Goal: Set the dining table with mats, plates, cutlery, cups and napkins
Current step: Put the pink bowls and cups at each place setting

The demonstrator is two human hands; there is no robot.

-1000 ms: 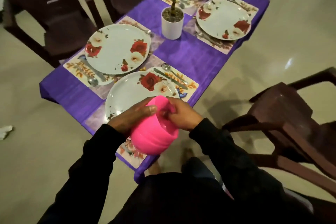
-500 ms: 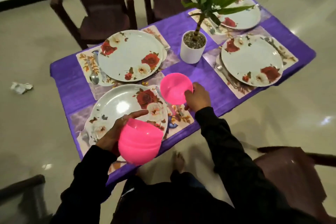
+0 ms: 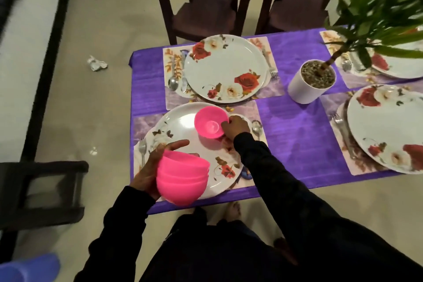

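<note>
Pink bowl [image 3: 211,122] on near plate [image 3: 183,126], right hand [image 3: 235,126] gripping its rim.

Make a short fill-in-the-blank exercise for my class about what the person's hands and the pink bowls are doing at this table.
1. The left hand holds a ____ of pink bowls.
2. The right hand grips a single pink bowl over the nearest ____.
3. The white pot on the purple tablecloth holds a ____.
4. To the left of the nearest plate lies a ____.

Missing words: stack; plate; plant; fork
</note>
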